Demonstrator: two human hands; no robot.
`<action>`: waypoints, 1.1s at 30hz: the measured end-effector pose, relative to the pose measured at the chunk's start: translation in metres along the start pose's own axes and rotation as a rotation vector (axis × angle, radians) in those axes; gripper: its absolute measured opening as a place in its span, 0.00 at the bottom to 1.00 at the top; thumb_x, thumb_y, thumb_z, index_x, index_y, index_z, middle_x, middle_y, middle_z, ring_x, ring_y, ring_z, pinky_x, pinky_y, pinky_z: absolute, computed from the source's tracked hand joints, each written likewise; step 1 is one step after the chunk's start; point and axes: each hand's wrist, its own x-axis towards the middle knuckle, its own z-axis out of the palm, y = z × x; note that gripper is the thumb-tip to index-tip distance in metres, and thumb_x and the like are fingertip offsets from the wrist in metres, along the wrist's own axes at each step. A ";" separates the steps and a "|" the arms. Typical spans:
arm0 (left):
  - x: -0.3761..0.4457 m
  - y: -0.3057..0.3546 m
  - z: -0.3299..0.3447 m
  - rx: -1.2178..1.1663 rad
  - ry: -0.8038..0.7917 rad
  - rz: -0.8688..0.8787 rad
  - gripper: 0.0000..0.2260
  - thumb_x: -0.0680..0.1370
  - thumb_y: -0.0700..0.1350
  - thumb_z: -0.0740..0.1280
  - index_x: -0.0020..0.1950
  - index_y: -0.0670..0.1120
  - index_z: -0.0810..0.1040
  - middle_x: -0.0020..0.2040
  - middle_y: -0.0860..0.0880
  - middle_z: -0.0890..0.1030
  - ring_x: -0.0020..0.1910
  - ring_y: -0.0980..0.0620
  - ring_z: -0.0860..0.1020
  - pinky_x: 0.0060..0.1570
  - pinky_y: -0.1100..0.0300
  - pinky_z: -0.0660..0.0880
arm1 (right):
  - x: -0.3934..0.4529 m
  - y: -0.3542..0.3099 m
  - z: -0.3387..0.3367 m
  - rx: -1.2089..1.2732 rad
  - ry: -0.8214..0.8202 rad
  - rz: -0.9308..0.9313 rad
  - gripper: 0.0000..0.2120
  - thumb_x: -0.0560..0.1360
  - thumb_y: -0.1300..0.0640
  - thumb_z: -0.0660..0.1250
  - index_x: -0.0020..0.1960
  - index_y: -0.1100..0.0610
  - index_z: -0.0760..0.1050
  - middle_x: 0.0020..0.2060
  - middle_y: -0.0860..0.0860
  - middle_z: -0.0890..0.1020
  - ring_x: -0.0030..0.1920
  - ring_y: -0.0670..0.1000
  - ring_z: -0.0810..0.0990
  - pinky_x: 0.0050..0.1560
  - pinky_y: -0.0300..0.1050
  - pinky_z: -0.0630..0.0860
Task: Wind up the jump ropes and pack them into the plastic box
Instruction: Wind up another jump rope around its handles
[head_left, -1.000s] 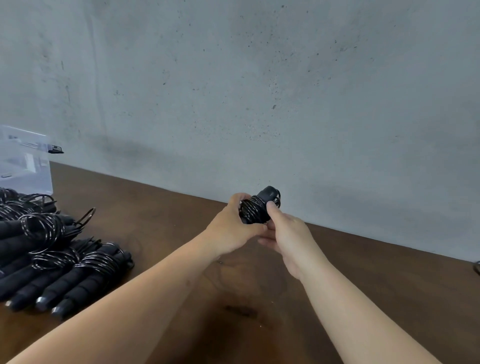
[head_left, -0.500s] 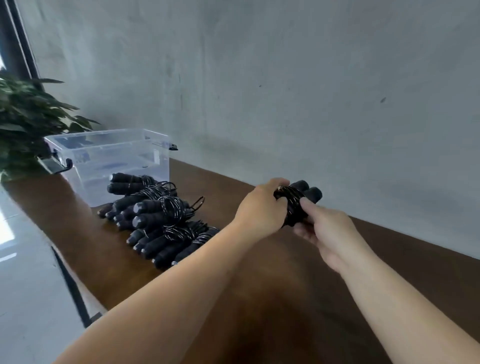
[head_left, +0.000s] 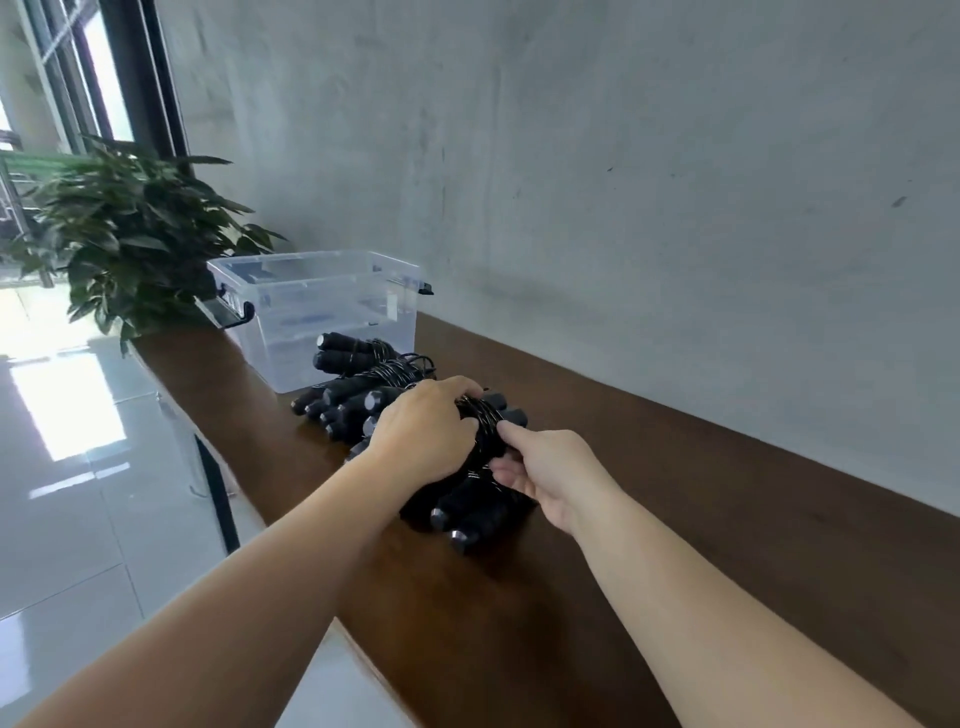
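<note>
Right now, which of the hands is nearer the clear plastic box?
Left. The left hand grips the wound jump rope on the side toward the plastic box; the right hand holds the rope's other side, farther off.

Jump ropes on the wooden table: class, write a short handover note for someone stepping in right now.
Left hand grips the wound jump rope; right hand pinches its cord from the other side.
Wound ropes lie piled on the table beside the plastic box, which stands open by the plant.
Done: several ropes wound.
Left: set this one down, then pack all the ropes into the box.
</note>
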 end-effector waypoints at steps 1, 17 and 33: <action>-0.001 -0.003 0.002 0.033 -0.008 -0.004 0.16 0.78 0.49 0.63 0.65 0.60 0.73 0.63 0.51 0.77 0.57 0.49 0.77 0.51 0.57 0.73 | 0.000 0.002 0.002 -0.034 0.001 0.003 0.11 0.77 0.55 0.70 0.51 0.63 0.78 0.38 0.57 0.83 0.36 0.50 0.82 0.49 0.47 0.83; -0.005 -0.003 0.018 0.077 0.120 0.064 0.17 0.78 0.51 0.64 0.67 0.54 0.74 0.66 0.52 0.74 0.66 0.48 0.69 0.65 0.51 0.66 | -0.001 0.003 -0.006 -0.233 0.064 -0.082 0.11 0.77 0.51 0.68 0.46 0.59 0.80 0.35 0.54 0.81 0.31 0.49 0.78 0.43 0.44 0.80; -0.056 0.180 0.068 -0.875 -0.096 0.087 0.18 0.75 0.45 0.67 0.29 0.48 0.63 0.24 0.54 0.63 0.28 0.51 0.62 0.31 0.58 0.60 | -0.117 -0.025 -0.172 -0.191 0.416 -0.356 0.21 0.75 0.50 0.66 0.26 0.53 0.67 0.22 0.47 0.65 0.28 0.50 0.65 0.32 0.45 0.61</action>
